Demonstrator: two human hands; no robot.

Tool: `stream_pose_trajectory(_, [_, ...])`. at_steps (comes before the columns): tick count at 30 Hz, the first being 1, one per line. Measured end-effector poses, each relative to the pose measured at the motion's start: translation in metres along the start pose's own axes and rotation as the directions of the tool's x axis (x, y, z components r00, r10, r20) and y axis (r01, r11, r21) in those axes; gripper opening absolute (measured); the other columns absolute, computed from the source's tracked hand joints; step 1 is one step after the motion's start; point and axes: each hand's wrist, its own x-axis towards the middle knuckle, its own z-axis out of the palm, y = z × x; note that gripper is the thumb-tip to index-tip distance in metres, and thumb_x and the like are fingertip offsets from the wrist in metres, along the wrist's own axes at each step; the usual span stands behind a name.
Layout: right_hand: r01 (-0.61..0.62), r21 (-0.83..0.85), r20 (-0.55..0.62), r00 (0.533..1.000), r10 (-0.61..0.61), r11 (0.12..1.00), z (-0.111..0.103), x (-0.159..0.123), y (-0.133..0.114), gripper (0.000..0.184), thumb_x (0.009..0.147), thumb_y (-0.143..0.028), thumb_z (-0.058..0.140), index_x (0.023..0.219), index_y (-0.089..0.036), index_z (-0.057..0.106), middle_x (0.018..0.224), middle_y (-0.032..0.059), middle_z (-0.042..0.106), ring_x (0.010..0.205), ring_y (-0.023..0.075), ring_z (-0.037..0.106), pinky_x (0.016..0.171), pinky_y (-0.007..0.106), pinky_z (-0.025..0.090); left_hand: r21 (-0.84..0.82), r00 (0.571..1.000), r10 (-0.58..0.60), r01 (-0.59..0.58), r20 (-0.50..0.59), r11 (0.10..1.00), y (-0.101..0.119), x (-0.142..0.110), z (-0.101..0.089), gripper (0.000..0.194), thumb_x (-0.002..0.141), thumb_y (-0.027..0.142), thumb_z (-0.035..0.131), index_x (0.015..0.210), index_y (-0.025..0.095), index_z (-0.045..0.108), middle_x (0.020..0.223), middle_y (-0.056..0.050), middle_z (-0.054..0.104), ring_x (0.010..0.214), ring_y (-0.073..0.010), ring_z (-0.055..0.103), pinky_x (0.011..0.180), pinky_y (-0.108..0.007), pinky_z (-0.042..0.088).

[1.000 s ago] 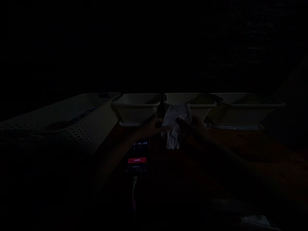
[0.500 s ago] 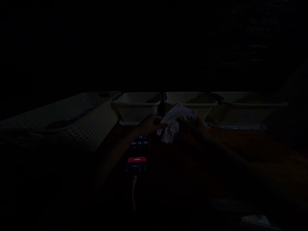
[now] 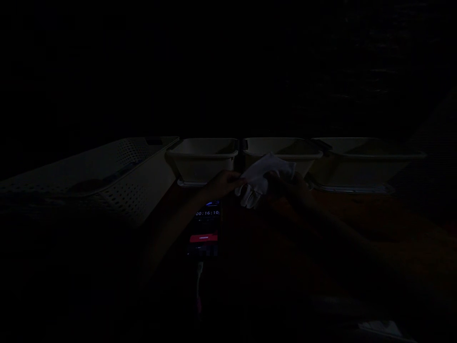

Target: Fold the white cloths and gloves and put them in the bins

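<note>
The scene is very dark. A pale, crumpled piece of white cloth [image 3: 266,169] is held up between both hands, in front of the middle bin. Finger-like folds hang from its lower left part; I cannot tell whether it is a glove. My left hand [image 3: 225,183] pinches its left edge between thumb and fingers. On the other side, my right hand [image 3: 291,186] grips the cloth from the right, its fingers partly lost in shadow.
A long perforated basket [image 3: 157,166] stands on the left with dark contents. Three pale bins, left [image 3: 203,164], middle [image 3: 303,164] and right [image 3: 360,171], line the back. A lit phone [image 3: 203,231] with a cable [image 3: 198,281] lies below my left hand on the brown table [image 3: 357,214].
The cloth has shifted slightly right and looks more spread between my hands. My left thumb and fingers have drawn together at its edge. The bins and phone stay put.
</note>
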Motion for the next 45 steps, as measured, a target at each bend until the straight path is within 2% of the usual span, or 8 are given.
stream_pose_trajectory(4, [-0.074,0.058,-0.01,0.997,0.074,0.996,0.0002,-0.001,-0.0047,0.042,0.065,-0.051,0.065,0.083,-0.014,0.059,0.083,0.0088,0.065,0.065,0.0161,0.061,0.051,0.024,0.049,-0.017,0.999,0.026,-0.025,0.032,1.0,-0.0031,0.0015,0.0001,0.034,0.078,0.044,0.053,0.073,0.011,0.061,0.067,-0.001,0.06,0.061,-0.0102,0.054,0.059,-0.021,0.039])
stream_pose_trajectory(8, [-0.056,0.068,-0.029,0.998,0.058,0.996,-0.0014,0.0004,-0.0048,0.038,0.064,-0.048,0.066,0.08,-0.014,0.06,0.08,0.0069,0.065,0.064,0.0142,0.06,0.051,0.023,0.048,0.015,0.999,0.021,-0.022,0.029,1.0,-0.0015,-0.0012,-0.001,0.035,0.073,0.044,0.06,0.084,0.011,0.062,0.074,-0.002,0.062,0.065,-0.0119,0.055,0.06,-0.022,0.04])
stream_pose_trajectory(16, [-0.057,0.074,-0.004,0.998,0.058,0.996,-0.0026,0.001,-0.0017,0.04,0.065,-0.049,0.066,0.084,-0.014,0.06,0.079,0.0055,0.064,0.062,0.0135,0.059,0.052,0.025,0.049,0.042,0.999,0.041,-0.041,-0.008,0.998,-0.0023,-0.0009,-0.0025,0.033,0.075,0.043,0.058,0.073,0.011,0.061,0.069,0.0,0.059,0.064,-0.0102,0.053,0.061,-0.023,0.04])
stream_pose_trajectory(25, [-0.058,0.086,-0.029,0.998,0.06,0.995,-0.0022,0.0005,-0.0047,0.037,0.066,-0.047,0.066,0.079,-0.014,0.059,0.077,0.0063,0.063,0.06,0.0124,0.058,0.051,0.023,0.048,0.002,1.0,0.006,-0.006,0.024,1.0,-0.0091,0.0007,-0.0012,0.031,0.071,0.035,0.064,0.09,0.01,0.062,0.088,-0.006,0.065,0.079,-0.0144,0.059,0.074,-0.028,0.045])
stream_pose_trajectory(30, [-0.051,0.087,-0.11,0.992,0.06,0.995,-0.0035,0.0034,-0.002,0.038,0.064,-0.049,0.066,0.078,-0.014,0.058,0.078,0.0056,0.063,0.056,0.011,0.055,0.046,0.021,0.045,-0.054,0.999,-0.033,0.035,0.039,0.998,-0.0083,0.0008,-0.0012,0.034,0.068,0.026,0.067,0.097,0.011,0.061,0.096,-0.007,0.065,0.083,-0.0145,0.06,0.078,-0.029,0.046])
stream_pose_trajectory(37, [-0.047,0.127,-0.096,0.994,0.059,0.991,-0.0044,0.0028,-0.0037,0.04,0.064,-0.05,0.066,0.081,-0.014,0.059,0.078,0.0045,0.063,0.061,0.0122,0.057,0.049,0.021,0.047,-0.131,0.992,-0.063,0.077,0.11,0.988,-0.0066,0.0012,0.0017,0.027,0.075,0.034,0.059,0.087,0.009,0.06,0.077,-0.004,0.063,0.06,-0.009,0.055,0.059,-0.022,0.043])
stream_pose_trajectory(41, [-0.048,0.133,-0.062,0.996,0.057,0.99,-0.0028,0.0026,-0.0007,0.039,0.065,-0.049,0.065,0.083,-0.015,0.059,0.08,0.0047,0.064,0.063,0.013,0.059,0.053,0.023,0.049,-0.091,0.996,-0.037,0.044,0.075,0.995,-0.0077,0.0006,0.0055,0.032,0.074,0.039,0.06,0.088,0.01,0.06,0.081,-0.004,0.063,0.071,-0.0118,0.058,0.065,-0.022,0.043])
stream_pose_trajectory(45, [-0.069,0.171,-0.03,0.997,0.075,0.983,-0.0004,0.0018,0.0016,0.037,0.067,-0.048,0.065,0.083,-0.015,0.059,0.081,0.0053,0.064,0.064,0.013,0.059,0.055,0.024,0.05,-0.045,0.987,-0.031,0.038,0.155,0.998,-0.0062,-0.0023,0.0046,0.034,0.073,0.04,0.062,0.092,0.012,0.063,0.089,-0.005,0.065,0.078,-0.0138,0.059,0.07,-0.025,0.043])
